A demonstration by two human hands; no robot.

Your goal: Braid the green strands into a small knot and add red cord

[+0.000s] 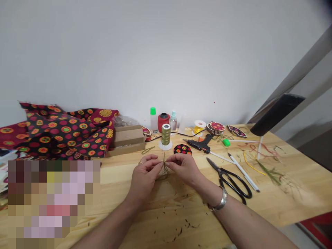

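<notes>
My left hand [144,174] and my right hand [184,167] meet over the wooden table [285,200]. Both pinch a small bundle of olive-green thread [164,170] between their fingertips. The bundle's strands stick up a little between the hands and loop down below them. A ring shows on my left hand and a metal bracelet [220,202] on my right wrist. Just behind the hands stands an upright spool of green-gold thread [166,135], and a round fabric-covered disc [182,149] lies beside it.
Black scissors [230,180], white pens [243,173] and a black glue gun [201,144] lie to the right. Loose coloured threads [261,162] are scattered further right. Patterned red-and-black fabric [64,133] is piled at left beside wooden blocks [128,140]. Small bottles [154,120] and spools stand at the wall.
</notes>
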